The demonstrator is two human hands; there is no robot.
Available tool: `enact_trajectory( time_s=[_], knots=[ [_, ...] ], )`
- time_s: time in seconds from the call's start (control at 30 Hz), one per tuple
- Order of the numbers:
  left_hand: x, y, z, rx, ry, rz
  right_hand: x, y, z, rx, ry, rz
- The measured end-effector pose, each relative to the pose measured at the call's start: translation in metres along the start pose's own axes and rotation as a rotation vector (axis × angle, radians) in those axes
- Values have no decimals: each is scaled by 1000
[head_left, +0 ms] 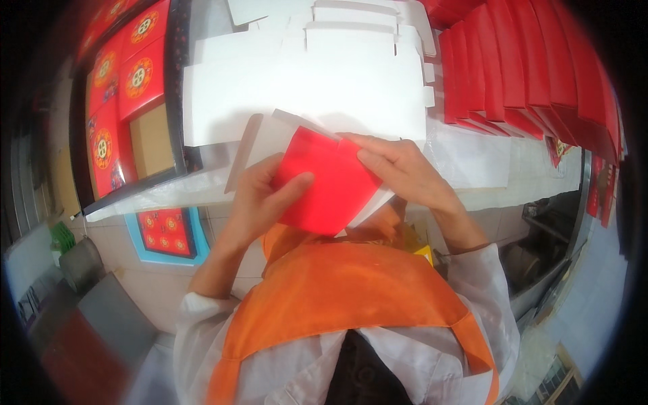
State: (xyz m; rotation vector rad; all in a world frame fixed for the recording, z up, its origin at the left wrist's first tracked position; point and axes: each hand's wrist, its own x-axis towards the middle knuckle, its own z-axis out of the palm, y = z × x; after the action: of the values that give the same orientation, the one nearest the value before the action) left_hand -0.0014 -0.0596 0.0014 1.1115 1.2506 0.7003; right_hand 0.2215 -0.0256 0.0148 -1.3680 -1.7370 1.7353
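A red carton blank (324, 179), partly folded and white on its inner side, is held in front of my orange apron. White flaps stick out past its far left edge and its lower right corner. My left hand (263, 199) grips the left side, thumb lying flat over the red face and fingers hidden behind. At the far right corner my right hand (401, 169) pinches the edge, with fingers along the top and thumb on the red face. Just beyond both hands lie flat white carton blanks (304, 88), stacked and overlapping on the table.
To the left stands a dark-edged case (177, 81) holding several red printed boxes (140, 77) and one bare tan compartment. A row of red cartons (499, 67) stands at the far right. Lower left, a blue-bordered red package (165, 233) sits below table level.
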Motion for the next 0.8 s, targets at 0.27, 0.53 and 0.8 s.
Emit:
enact_trajectory(
  time_s=[0.27,0.53,0.8],
  knots=[
    [4,-2,-5,68,-36,87,4,-3,-5,-69,-84,-46],
    [5,3,-2,27,-74,-1,4,-13,-10,-119,-198,18],
    [7,4,3,-55,-56,-7,5,-11,-8,-140,-244,2]
  ],
)
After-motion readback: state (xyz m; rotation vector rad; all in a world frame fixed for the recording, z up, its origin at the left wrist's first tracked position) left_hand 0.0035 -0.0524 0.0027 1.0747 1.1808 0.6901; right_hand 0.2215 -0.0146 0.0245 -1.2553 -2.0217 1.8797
